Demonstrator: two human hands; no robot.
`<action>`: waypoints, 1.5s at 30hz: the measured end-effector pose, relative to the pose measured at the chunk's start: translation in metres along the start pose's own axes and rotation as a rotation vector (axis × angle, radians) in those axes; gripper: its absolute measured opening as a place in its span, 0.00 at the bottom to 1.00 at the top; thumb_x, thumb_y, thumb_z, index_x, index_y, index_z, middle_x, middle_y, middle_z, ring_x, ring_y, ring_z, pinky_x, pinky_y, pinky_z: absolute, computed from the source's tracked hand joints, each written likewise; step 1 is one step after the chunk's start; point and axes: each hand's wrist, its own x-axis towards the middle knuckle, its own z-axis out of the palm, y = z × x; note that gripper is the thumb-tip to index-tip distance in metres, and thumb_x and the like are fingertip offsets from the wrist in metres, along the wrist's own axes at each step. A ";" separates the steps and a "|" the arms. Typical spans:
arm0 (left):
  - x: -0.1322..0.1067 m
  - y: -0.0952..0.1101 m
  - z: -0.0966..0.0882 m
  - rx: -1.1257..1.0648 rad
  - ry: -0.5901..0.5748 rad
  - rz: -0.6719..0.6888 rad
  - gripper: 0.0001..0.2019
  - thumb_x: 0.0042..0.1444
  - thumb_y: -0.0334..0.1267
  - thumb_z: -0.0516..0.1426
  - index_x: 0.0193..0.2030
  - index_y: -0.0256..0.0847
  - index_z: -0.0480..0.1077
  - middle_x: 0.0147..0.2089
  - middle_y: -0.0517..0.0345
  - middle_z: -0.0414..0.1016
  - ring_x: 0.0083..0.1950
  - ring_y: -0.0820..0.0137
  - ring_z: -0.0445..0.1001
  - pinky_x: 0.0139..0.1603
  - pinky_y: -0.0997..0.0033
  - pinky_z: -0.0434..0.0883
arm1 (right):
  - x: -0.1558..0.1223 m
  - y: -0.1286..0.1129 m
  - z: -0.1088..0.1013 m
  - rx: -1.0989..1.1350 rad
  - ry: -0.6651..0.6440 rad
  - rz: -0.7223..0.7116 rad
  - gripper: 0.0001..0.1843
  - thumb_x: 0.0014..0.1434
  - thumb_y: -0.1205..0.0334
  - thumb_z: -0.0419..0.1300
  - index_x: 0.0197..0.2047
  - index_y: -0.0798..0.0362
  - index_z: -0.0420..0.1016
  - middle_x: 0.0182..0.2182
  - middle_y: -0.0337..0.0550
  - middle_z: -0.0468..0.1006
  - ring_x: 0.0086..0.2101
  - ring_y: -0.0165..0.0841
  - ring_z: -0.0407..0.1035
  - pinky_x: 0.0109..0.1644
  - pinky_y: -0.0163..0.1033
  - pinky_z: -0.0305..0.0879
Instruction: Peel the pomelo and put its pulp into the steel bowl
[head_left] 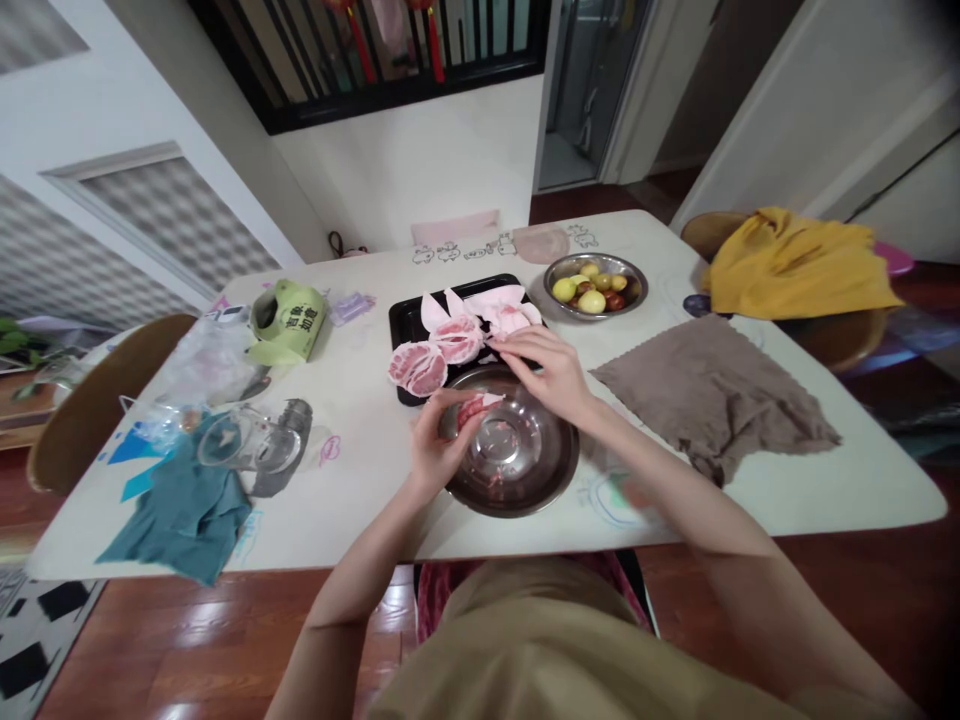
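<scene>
My left hand (435,440) is closed round a pink pomelo segment (474,408), held over the near rim of a steel bowl (517,480). My right hand (547,365) reaches over the bowl's far rim, its fingertips pinching at pomelo pith beside the black tray (405,320). On the tray lie peeled pomelo segments (431,362) and pink-white peel (495,305). Small bits of pulp lie in the bowl.
A steel bowl of small fruits (595,286) stands behind the tray. A brown cloth (705,395) lies right, a teal cloth (187,510) and clear jug (255,440) left, with a green bag (289,320). A yellow cloth (795,265) covers a chair.
</scene>
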 end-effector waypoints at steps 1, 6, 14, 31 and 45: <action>-0.001 0.000 0.000 -0.006 -0.001 -0.029 0.10 0.62 0.36 0.66 0.50 0.41 0.76 0.45 0.53 0.83 0.45 0.68 0.83 0.50 0.68 0.78 | -0.004 -0.015 -0.004 0.039 0.028 -0.016 0.12 0.70 0.65 0.60 0.52 0.48 0.83 0.42 0.44 0.86 0.44 0.37 0.77 0.52 0.48 0.76; -0.003 0.000 0.002 -0.081 0.000 -0.139 0.11 0.63 0.37 0.65 0.51 0.41 0.76 0.46 0.54 0.83 0.46 0.69 0.83 0.50 0.71 0.78 | -0.022 -0.057 -0.013 0.035 0.058 -0.061 0.14 0.66 0.69 0.64 0.53 0.48 0.82 0.41 0.44 0.86 0.45 0.40 0.78 0.49 0.50 0.78; 0.006 0.000 0.001 -0.115 0.018 -0.093 0.09 0.66 0.38 0.62 0.52 0.42 0.76 0.48 0.53 0.82 0.49 0.69 0.81 0.51 0.70 0.78 | -0.034 -0.057 -0.004 0.038 0.077 -0.046 0.09 0.63 0.66 0.68 0.47 0.50 0.84 0.39 0.45 0.87 0.45 0.42 0.78 0.48 0.50 0.79; 0.013 0.006 -0.004 -0.031 -0.257 -0.037 0.17 0.72 0.46 0.54 0.59 0.43 0.76 0.61 0.44 0.76 0.63 0.61 0.75 0.65 0.53 0.74 | -0.039 -0.069 -0.001 0.022 0.087 -0.048 0.08 0.64 0.73 0.63 0.44 0.52 0.79 0.36 0.45 0.84 0.39 0.38 0.78 0.44 0.46 0.78; 0.013 0.013 -0.002 0.048 -0.283 0.081 0.16 0.63 0.36 0.65 0.58 0.42 0.75 0.52 0.49 0.80 0.53 0.66 0.79 0.57 0.64 0.78 | -0.040 -0.067 -0.006 -0.128 0.192 0.093 0.06 0.61 0.72 0.62 0.37 0.50 0.78 0.32 0.43 0.82 0.35 0.38 0.77 0.41 0.45 0.75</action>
